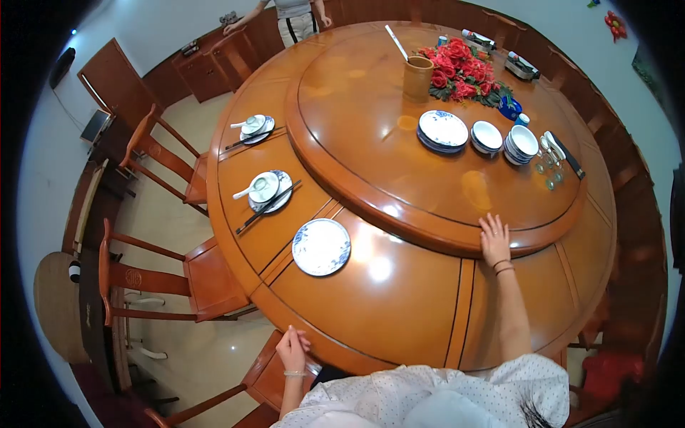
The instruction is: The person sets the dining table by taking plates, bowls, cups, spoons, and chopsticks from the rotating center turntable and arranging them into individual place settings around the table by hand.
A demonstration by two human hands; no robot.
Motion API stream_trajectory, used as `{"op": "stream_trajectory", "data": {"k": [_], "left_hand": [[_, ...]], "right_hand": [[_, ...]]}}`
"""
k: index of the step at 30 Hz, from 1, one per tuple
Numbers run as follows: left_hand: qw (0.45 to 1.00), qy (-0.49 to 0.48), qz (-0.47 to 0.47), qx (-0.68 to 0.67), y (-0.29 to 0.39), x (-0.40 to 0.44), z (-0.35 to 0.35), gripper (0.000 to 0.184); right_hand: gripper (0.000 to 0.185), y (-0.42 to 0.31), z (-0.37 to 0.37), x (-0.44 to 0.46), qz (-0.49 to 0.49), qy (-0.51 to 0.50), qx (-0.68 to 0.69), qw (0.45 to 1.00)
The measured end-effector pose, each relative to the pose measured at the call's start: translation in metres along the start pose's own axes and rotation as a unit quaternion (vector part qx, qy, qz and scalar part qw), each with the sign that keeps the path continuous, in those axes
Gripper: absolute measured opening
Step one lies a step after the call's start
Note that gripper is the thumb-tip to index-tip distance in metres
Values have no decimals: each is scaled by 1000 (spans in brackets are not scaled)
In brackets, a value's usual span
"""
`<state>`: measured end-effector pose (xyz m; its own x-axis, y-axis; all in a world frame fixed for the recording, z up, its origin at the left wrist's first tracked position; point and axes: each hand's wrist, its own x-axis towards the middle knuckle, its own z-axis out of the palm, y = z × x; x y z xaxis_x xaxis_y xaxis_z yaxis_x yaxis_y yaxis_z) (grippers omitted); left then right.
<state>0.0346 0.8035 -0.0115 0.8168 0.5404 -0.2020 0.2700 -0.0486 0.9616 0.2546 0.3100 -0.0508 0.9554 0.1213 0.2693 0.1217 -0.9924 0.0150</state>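
My right hand (495, 241) lies with fingers stretched out on the near rim of the raised round turntable (399, 171). Close to the table's left front edge is my left hand (292, 349), its fingers curled together; whether anything is in them is hidden. A blue-and-white plate (321, 247) lies flat on the lower table top, between my hands and further in. Beyond my right hand, the turntable bears a stack of plates (443, 130), a stack of small bowls (486, 136), a taller bowl stack (521, 143), several glasses (548, 173), and white spoons (554, 145) beside dark chopsticks (567, 155).
Two place settings, each a bowl on a plate (270, 189) with spoon and chopsticks, sit at the left. Red flowers (464, 68) and a brown pot (418, 78) stand further back. Wooden chairs (160, 282) line the left side. Another person (295, 18) stands across the table.
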Motion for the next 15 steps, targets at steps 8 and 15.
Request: {"op": "stream_trajectory", "data": {"k": [8, 15], "left_hand": [[989, -39, 115, 87, 25, 52, -73, 20], [991, -121, 22, 61, -7, 125, -51, 25]], "right_hand": [[42, -2, -23, -5, 309, -244, -171, 903], [41, -157, -38, -38, 199, -76, -12, 977]]}}
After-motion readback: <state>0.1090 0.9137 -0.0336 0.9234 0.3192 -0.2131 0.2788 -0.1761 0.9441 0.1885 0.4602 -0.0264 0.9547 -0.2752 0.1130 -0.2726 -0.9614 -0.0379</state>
